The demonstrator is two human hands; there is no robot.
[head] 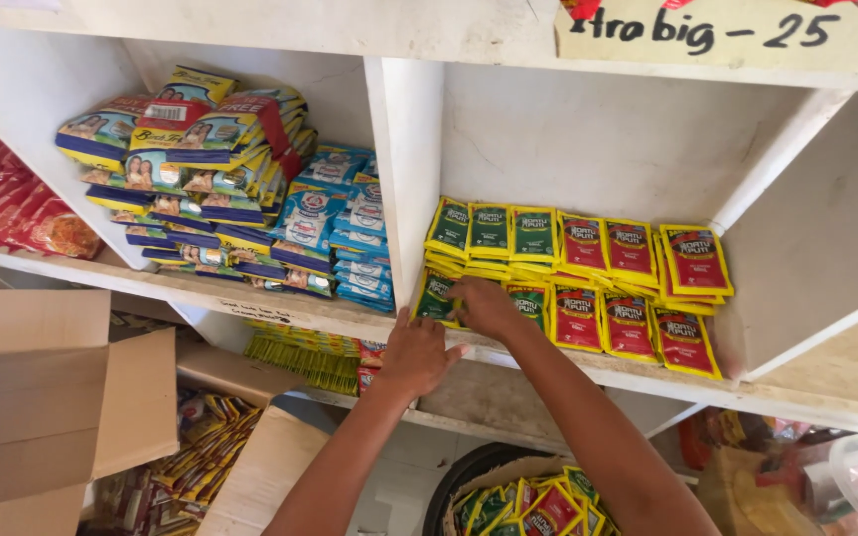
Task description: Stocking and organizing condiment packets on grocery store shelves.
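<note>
On shelf (508, 362), right hand (489, 308) pinching green sachet (436, 296) at ten o'clock, left hand (415, 355) resting flat, lining rows, next needing squaring.

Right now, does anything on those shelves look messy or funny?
Mostly tidy. The red and green sachets by the right hand lie in neat rows. The pile of blue and yellow packets in the next compartment is the odd one: it is heaped crookedly, with the top packets tilted. The left hand rests on the shelf edge.

Single head view: looks down and forward, close on white shelf (369, 316) compartments.
</note>
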